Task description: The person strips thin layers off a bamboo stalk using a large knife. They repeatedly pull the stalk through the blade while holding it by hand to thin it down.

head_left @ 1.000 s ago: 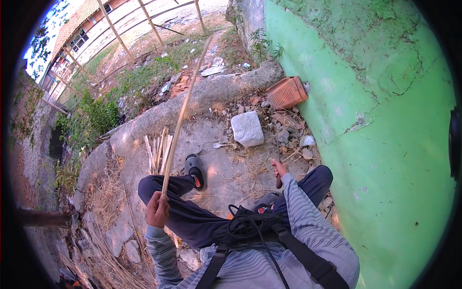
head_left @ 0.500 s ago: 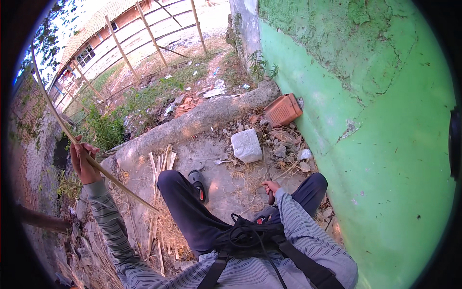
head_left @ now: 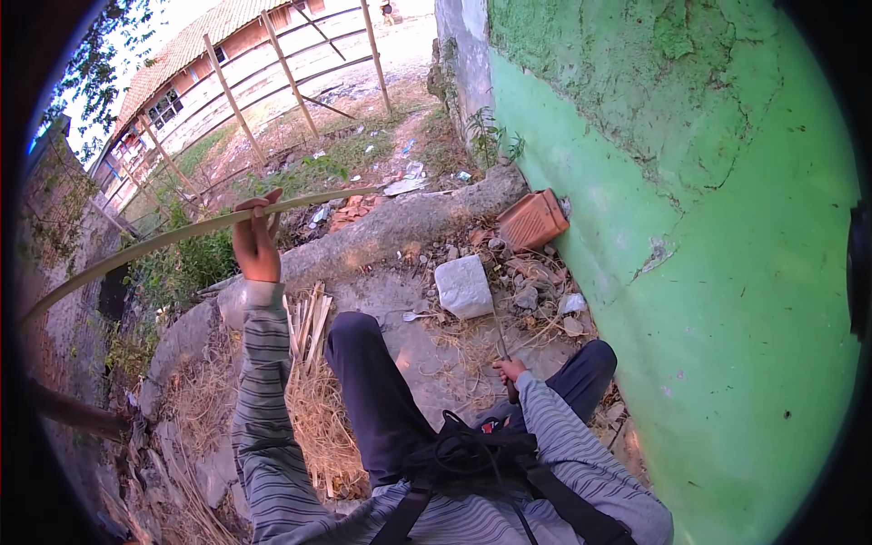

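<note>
My left hand (head_left: 257, 245) is raised at the left, its fingers pinched around a long, pale, slightly bowed bamboo strip (head_left: 154, 242). The strip reaches from the left rim of the view across to above the low kerb. Down by my right knee, my right hand (head_left: 510, 370) grips the dark handle of a knife (head_left: 500, 338). Its narrow blade points away from me, toward a rough white block (head_left: 464, 286) on the ground. Left of my left knee lies a bundle of split bamboo strips (head_left: 311, 320), with a heap of thin shavings (head_left: 324, 427) below it.
A green wall (head_left: 672, 363) with flaking plaster rises close on my right. Rubble and an orange terracotta block (head_left: 533, 221) lie at its foot. A low rounded concrete kerb (head_left: 391, 227) runs across ahead. Beyond it stand weeds, litter and a bamboo fence (head_left: 292, 82).
My left hand has moved right, and the bamboo strip has swung from a steep slant to nearly level, away from the shavings. My left knee has shifted right. The knife hand barely moved.
</note>
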